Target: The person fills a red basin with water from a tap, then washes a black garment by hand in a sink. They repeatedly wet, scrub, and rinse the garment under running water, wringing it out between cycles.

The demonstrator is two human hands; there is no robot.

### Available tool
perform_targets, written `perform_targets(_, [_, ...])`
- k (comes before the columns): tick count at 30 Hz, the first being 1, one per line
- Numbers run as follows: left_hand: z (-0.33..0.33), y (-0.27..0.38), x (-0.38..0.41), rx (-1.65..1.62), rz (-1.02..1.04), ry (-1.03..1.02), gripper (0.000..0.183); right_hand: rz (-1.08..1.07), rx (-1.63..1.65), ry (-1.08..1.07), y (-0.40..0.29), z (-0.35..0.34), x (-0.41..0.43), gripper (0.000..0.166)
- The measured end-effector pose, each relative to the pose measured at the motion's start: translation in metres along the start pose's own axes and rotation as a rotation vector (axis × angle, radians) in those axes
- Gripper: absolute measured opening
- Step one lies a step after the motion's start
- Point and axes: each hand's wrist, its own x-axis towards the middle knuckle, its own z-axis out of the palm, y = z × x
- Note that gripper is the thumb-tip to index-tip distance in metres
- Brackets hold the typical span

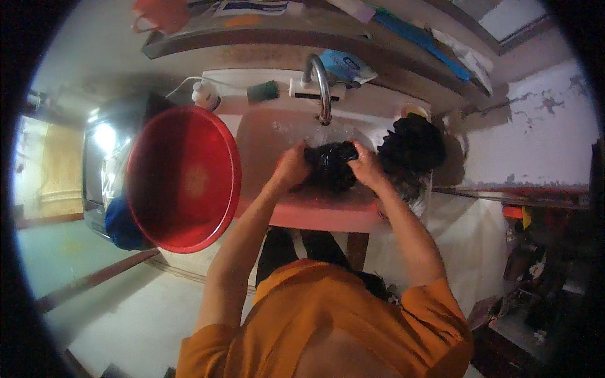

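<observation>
Both my hands grip a wet black cloth (331, 167) over the basin of a sink (257, 141). My left hand (294, 166) holds its left side, and my right hand (366, 163) has its upper right edge between thumb and fingers. Above the cloth arches a chrome faucet (324, 90), with water seeming to run from its spout. Another dark, bunched cloth (412, 144) rests on the sink's right side, just beyond my right hand. Left of the basin stands a large red plastic tub (184, 179), tilted in view, with nothing seen inside.
Behind the basin are a white bottle (206, 96), a green scouring pad (263, 91) and a blue packet (347, 66). A shelf (264, 40) runs above them, with a red mug (163, 16) at its left. A washing machine (97, 175) stands beyond the tub.
</observation>
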Motion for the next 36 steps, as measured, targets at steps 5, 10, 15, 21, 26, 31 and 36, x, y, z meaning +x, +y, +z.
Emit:
perform_targets(5, [-0.076, 0.089, -0.026, 0.191, 0.183, 0.043, 0.031, -0.377, -0.089, 0.253, -0.06, -0.075, -0.041, 0.047])
perform_targets(10, [-0.147, 0.157, -0.044, 0.415, 0.517, 0.318, 0.025, -0.695, -0.12, 0.272, -0.149, -0.153, -0.073, 0.055])
perform_targets(15, [-0.211, 0.233, -0.051, 0.843, 0.73, 0.685, 0.031, -0.82, -0.1, 0.229, -0.2, -0.223, -0.1, 0.057])
perform_targets(21, [-0.272, 0.297, -0.102, 1.013, 0.615, 0.659, 0.023, -0.995, -0.65, 0.629, -0.255, -0.241, -0.107, 0.05])
perform_targets(26, [-0.283, 0.292, -0.088, 0.823, 0.386, 0.584, 0.027, -0.921, 0.153, 0.217, -0.263, -0.254, -0.065, 0.031])
perform_targets(31, [-0.24, 0.203, -0.031, 0.819, 0.379, 0.462, 0.029, -1.005, -0.179, 0.21, -0.168, -0.253, -0.03, 0.057])
perform_targets(36, [-0.134, 0.086, -0.006, 0.042, 0.38, 0.166, 0.036, -0.473, -0.348, 0.227, -0.104, -0.131, -0.006, 0.057])
